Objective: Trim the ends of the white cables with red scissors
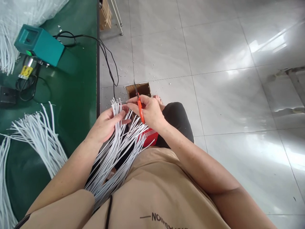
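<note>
My left hand (107,122) is closed around the upper part of a bundle of thin white cables (116,136), whose trimmed-looking ends poke up above the fingers. The rest of the bundle fans down across my lap. In my right hand (151,111) is a pair of orange-handled snips (140,109), its dark pointed tip directed away from me. The thumb and forefinger of that hand reach to the cable ends beside my left fingertips. Whether they pinch a single cable is too small to make out.
On the green table (81,79) at left lie more white cables (39,136), a teal box-shaped device (39,44) with black cords, and a plastic bag (28,11). An open cardboard box (139,89) stands on the floor (221,101) beyond my hands, with small white scraps scattered around.
</note>
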The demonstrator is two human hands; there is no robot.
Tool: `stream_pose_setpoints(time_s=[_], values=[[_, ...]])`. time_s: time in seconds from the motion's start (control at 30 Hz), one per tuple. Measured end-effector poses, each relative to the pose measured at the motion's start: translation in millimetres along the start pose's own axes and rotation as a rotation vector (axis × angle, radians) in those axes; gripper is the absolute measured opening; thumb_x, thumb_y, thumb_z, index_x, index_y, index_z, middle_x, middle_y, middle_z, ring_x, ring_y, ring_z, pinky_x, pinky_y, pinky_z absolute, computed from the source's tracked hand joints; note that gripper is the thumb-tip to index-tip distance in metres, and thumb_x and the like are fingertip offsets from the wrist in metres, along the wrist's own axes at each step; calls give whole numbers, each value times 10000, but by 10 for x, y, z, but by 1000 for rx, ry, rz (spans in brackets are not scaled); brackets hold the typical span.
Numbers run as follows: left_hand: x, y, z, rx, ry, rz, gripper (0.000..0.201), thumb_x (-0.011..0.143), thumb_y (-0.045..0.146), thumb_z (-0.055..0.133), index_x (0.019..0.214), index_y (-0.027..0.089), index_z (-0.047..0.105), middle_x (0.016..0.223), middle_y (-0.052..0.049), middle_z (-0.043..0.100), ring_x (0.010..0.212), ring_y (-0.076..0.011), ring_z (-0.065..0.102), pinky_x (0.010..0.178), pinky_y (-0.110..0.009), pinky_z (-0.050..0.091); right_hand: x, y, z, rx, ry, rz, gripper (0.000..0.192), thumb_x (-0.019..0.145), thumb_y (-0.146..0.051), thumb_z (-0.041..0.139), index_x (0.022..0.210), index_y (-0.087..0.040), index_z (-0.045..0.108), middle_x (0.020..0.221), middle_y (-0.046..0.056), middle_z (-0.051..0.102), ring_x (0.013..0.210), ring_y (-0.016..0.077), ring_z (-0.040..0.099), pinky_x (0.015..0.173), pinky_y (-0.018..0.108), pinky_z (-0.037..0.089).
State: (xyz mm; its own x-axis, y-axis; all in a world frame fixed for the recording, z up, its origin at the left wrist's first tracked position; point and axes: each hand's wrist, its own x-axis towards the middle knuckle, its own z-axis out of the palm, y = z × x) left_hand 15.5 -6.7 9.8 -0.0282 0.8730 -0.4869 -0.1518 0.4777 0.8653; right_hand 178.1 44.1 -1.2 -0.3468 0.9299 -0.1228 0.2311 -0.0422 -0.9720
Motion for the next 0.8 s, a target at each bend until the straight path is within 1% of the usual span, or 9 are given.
stream_pose_setpoints(time_s=[0.07, 0.17, 0.23, 0.33, 0.43, 0.53, 0.6, 0.7, 0.8], values=[[-2, -11, 24, -17, -10, 1, 327, 752, 313, 767, 1043, 182, 693, 1188, -74, 661, 1050, -217, 640, 845, -348, 581, 38, -28, 49, 116, -50, 17, 255, 820, -372, 605, 933, -165, 702, 826, 16, 686, 718, 115, 584, 669, 233, 448], [5, -26, 23, -34, 3, 14, 356, 729, 339, 788, 1029, 172, 694, 1153, -78, 679, 971, -205, 659, 848, -352, 566, 67, -10, 102, 146, -54, 37, 235, 780, -377, 643, 835, -156, 697, 757, 13, 666, 691, 116, 569, 653, 236, 448], [20, -38, -4, -25, 35, 25, 376, 709, 346, 803, 1022, 168, 696, 1054, -69, 697, 867, -179, 662, 795, -328, 554, 63, 13, 122, 157, -30, 73, 240, 756, -389, 664, 781, -153, 689, 685, -3, 626, 646, 107, 527, 625, 236, 431], [43, -54, -42, 8, 114, 72, 349, 664, 314, 836, 939, 157, 690, 828, -18, 669, 708, -127, 616, 700, -272, 508, 40, 39, 142, 298, -35, 145, 265, 729, -407, 690, 777, -147, 685, 673, -13, 604, 615, 93, 493, 601, 233, 413], [43, -55, -36, 6, 149, 153, 293, 631, 254, 851, 733, 163, 593, 721, 23, 600, 668, -102, 581, 678, -246, 479, 21, 61, 148, 487, -102, 134, 271, 716, -409, 717, 756, -147, 661, 700, -6, 627, 638, 95, 522, 634, 236, 429], [23, -42, -8, -1, 116, 182, 328, 655, 221, 822, 695, 184, 498, 697, 36, 574, 668, -106, 580, 691, -254, 483, 6, 95, 114, 535, -196, 79, 288, 762, -444, 683, 759, -159, 643, 681, -9, 628, 648, 102, 540, 651, 239, 429], [13, -36, -1, 12, 119, 197, 318, 672, 211, 798, 709, 192, 483, 729, 28, 591, 698, -116, 599, 709, -261, 491, -6, 127, 72, 396, -180, 92, 312, 804, -472, 635, 777, -162, 641, 672, -11, 611, 633, 103, 523, 628, 242, 409], [17, -49, -13, 72, 144, 237, 307, 689, 215, 775, 707, 194, 469, 789, 11, 622, 747, -131, 623, 746, -278, 500, -23, 178, 16, -82, -62, 75, 300, 839, -429, 609, 732, -148, 619, 729, 14, 617, 660, 114, 514, 625, 252, 379], [39, -85, -37, 174, 186, 264, 321, 687, 255, 771, 712, 197, 456, 802, 3, 636, 745, -143, 627, 767, -303, 505, -29, 198, -1, -518, -52, -20, 263, 856, -340, 586, 683, -141, 594, 795, 49, 634, 684, 128, 524, 613, 265, 347]])
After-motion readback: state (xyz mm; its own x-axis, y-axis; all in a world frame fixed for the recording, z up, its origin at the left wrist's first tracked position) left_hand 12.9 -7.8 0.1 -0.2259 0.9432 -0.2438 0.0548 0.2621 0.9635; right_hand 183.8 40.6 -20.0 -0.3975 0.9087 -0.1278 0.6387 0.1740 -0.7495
